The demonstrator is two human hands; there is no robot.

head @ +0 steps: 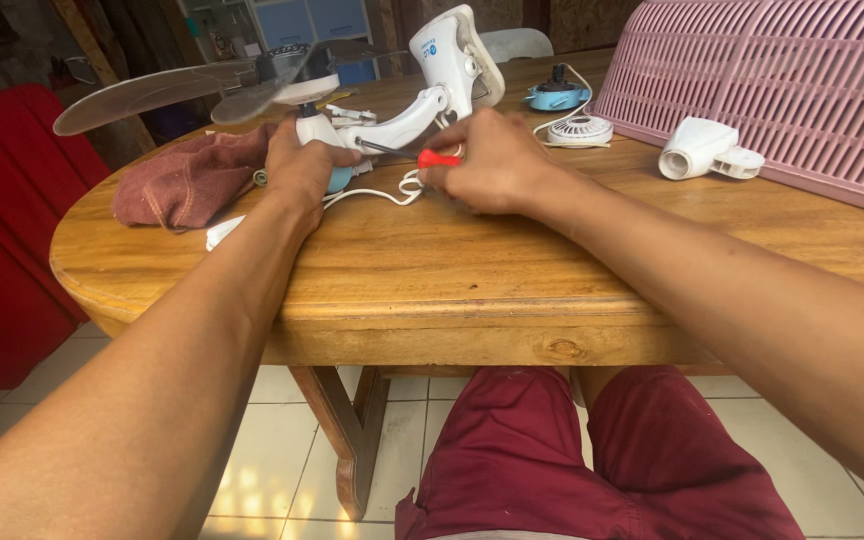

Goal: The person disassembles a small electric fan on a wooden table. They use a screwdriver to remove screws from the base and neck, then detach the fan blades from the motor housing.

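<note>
Here, left hand [302, 165] gripping fan motor [324, 135], right hand [492, 165] closed on red-handled screwdriver [438, 158]

Illumination is even, soft daylight, moderately bright. The wooden table [432, 270] shows a mild sheen across its top. Yellowish reflections lie on the floor tiles [252, 470] at near left. Shadows under the table are soft. Wide-angle distortion bends the near forearms at the edges. The far background is dim and slightly soft.

wood table [452, 270] | white tile floor [282, 440] | red cloth [2, 230] left bg | daylight
</note>
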